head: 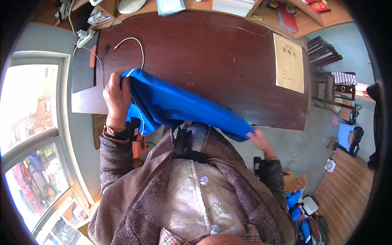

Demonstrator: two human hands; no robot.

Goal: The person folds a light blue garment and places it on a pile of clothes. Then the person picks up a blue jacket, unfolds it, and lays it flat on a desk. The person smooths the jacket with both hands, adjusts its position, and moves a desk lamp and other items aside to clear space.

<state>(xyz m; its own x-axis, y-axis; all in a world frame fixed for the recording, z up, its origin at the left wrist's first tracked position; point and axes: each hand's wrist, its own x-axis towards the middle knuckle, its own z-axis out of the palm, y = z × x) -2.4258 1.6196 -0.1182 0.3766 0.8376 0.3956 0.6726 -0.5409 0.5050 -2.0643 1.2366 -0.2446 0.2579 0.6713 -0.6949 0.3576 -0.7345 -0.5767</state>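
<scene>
A blue cloth garment with white piping [183, 101] is stretched between my two hands, above the near edge of the dark red-brown wooden desk [208, 55]. My left hand [118, 90] grips its upper left corner, where a white strip shows. A loose fold hangs below that hand, its white piping running down. At the lower right end of the cloth, my right hand [258, 139] pinches the edge; this hand is slightly blurred. The cloth slopes down from left to right. Whether it is a shirt or trousers, I cannot tell.
A white cable [141, 50] curves over the desk, left of centre. Further left are a dark mat [84, 67] and a power strip [85, 38]. A tan paper notebook [288, 64] lies at the right. Shelves with papers [233, 6] line the back; a wooden chair [324, 52] stands right.
</scene>
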